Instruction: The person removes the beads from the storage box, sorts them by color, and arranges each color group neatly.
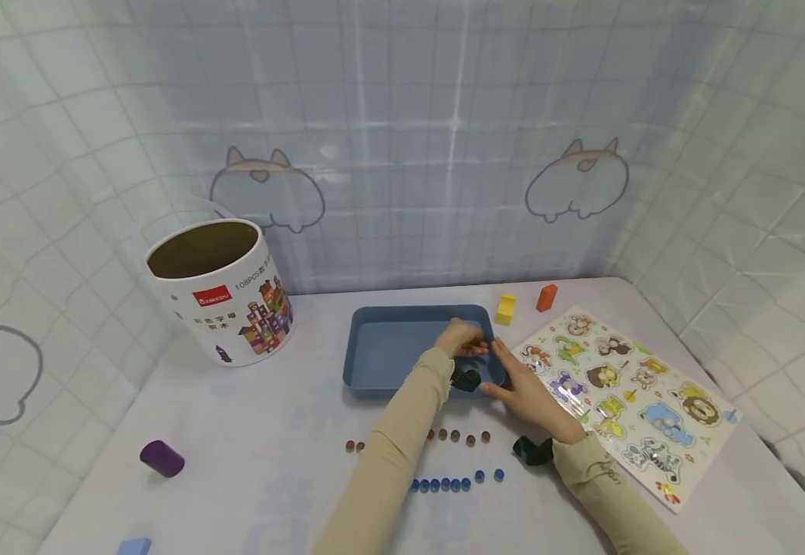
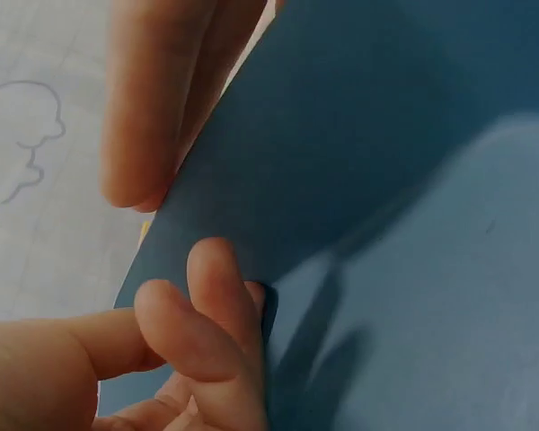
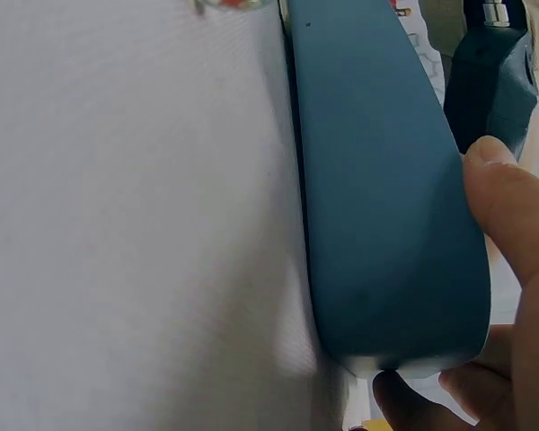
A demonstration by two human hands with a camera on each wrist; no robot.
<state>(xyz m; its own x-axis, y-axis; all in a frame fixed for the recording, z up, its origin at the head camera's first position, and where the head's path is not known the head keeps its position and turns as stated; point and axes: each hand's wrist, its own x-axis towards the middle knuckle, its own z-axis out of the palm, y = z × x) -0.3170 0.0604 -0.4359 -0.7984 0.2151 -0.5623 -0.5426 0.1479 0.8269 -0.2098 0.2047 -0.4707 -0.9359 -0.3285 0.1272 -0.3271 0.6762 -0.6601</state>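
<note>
Fingers [image 2: 207,296] of the left hand [image 1: 459,339] pinch the blue tray's [image 1: 389,347] 3 o'clock wall. Right hand [image 1: 530,393] fingers [image 3: 512,197] curl around the same corner's outside, on the white tabletop [image 1: 264,432].

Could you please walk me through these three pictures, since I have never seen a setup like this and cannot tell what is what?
No machine here: a person works with two bare hands, wearing three cameras. The wide picture comes from the head; the two close-ups come from the wrists.

In the head view, the left hand and right hand both hold the right wall of a blue tray. The wrist views show fingers and a thumb against that wall.

On the white table also lie a cardboard tub, an animal puzzle board, yellow, orange and purple blocks, and rows of brown and blue beads.
</note>
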